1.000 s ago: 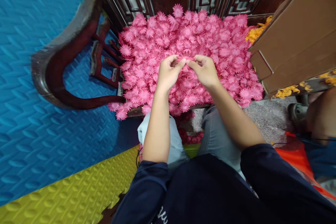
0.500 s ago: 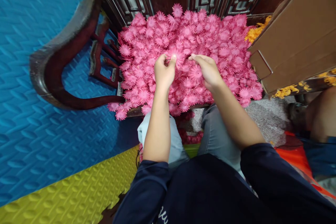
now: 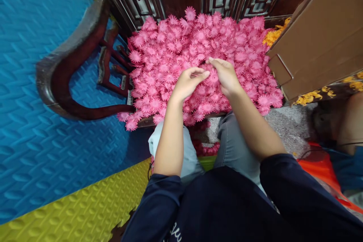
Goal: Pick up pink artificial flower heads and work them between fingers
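Blue foam mat (image 3: pixel 42 83) far left, then dark wooden chair (image 3: pixel 70 79) with pink paper flowers (image 3: pixel 176 41) heaped on its seat. Left hand (image 3: pixel 187 83) and right hand (image 3: pixel 225 75) meet fingertip to fingertip on the heap; can't tell if either grips one. Cardboard box (image 3: pixel 320 34) at right.

Only illegible white lettering on dark top (image 3: pixel 198 211)

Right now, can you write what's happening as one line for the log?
left hand: fingers bent, on flowers | right hand: fingertips on flowers | pile on chair | box at right
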{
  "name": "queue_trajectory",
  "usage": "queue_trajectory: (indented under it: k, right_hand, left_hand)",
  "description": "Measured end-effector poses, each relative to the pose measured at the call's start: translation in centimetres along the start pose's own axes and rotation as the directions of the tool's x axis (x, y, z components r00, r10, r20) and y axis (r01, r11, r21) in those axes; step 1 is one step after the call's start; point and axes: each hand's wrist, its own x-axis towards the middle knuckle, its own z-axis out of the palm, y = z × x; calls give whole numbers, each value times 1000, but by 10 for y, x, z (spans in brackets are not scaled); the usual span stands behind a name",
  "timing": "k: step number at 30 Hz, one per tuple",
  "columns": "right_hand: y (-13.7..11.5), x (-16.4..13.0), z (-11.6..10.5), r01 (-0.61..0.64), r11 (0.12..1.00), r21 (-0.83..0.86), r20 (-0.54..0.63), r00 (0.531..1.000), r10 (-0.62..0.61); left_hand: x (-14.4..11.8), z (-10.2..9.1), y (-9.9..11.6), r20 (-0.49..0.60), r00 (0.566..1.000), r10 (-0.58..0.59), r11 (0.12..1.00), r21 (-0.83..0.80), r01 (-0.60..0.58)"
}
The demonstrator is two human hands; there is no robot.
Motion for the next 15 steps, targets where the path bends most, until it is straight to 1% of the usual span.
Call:
queue_trajectory:
  k: [1, 3, 5, 8, 10, 12, 14, 15]
  right_hand:
    - [-1, -1, 0, -1, 1000, 3, 15, 1000, 1]
    - [-2, -2, 1, -21, 1000, 14, 43, 999, 20]
    - [-2, -1, -2, -58, 998, 26, 69, 996, 56]
    - [2, 5, -10, -79, 997, 12, 99, 992, 77]
    - [4, 8, -16, -79, 997, -11, 100, 992, 79]
    - [4, 10, -18, -104, 994, -25, 77, 991, 106]
    - [1, 7, -16, -131, 991, -29, 86, 987, 133]
    - [-1, 5, -14, -135, 990, -28, 112, 984, 138]
  left_hand:
    - [-1, 1, 2, 32, 999, 1, 1000, -5, -1]
    - [-2, 1, 4, 26, 999, 35, 999, 5, -35]
    - [-1, -1, 4, -21, 996, 85, 996, 41, -84]
    - [1, -4, 3, -129, 980, 154, 978, 159, -133]
    - [2, -5, 3, -217, 951, 221, 951, 265, -161]
    - [1, -5, 4, -290, 908, 303, 906, 382, -181]
    - [-1, -5, 6, -318, 874, 367, 854, 489, -180]
    - [-1, -5, 7, -316, 868, 384, 830, 530, -174]
